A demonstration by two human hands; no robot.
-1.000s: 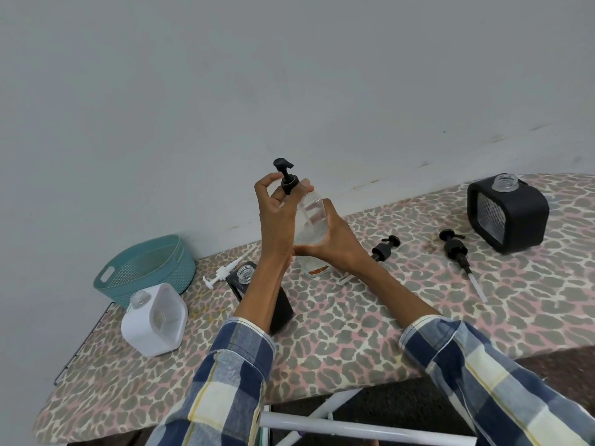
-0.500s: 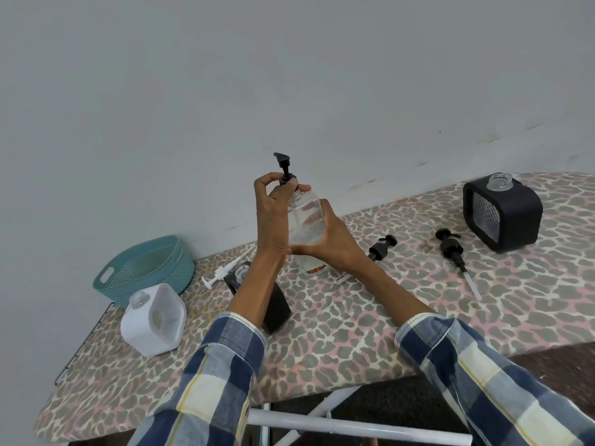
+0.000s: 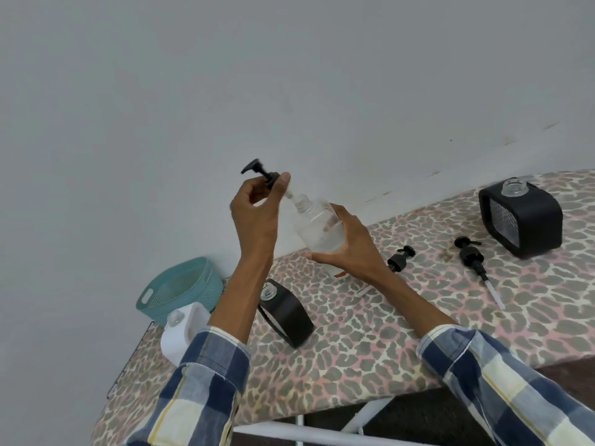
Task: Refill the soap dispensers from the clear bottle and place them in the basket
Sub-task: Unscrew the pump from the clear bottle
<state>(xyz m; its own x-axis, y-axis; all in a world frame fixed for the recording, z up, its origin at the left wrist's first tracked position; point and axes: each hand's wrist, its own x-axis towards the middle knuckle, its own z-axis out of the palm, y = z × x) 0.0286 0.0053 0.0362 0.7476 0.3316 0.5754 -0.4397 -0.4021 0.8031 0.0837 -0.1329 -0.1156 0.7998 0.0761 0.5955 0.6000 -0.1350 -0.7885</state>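
My right hand (image 3: 347,246) grips the clear bottle (image 3: 317,225) and holds it tilted above the board. My left hand (image 3: 257,214) pinches the bottle's black pump head (image 3: 262,173), lifted off the neck with its tube still reaching into the opening. A black dispenser (image 3: 285,310) with an open neck lies below my left wrist. A white dispenser (image 3: 182,329) stands beside the teal basket (image 3: 180,286) at the left. Another black dispenser (image 3: 521,220) with an open neck stands at the far right.
Two loose black pumps (image 3: 401,257) (image 3: 473,257) lie on the leopard-print ironing board (image 3: 370,349) between the bottle and the right dispenser. A grey wall runs close behind. The board's near edge and white legs show below.
The pump head has come off the clear bottle's neck and moved up and left in my left hand. The bottle has tilted in my right hand.
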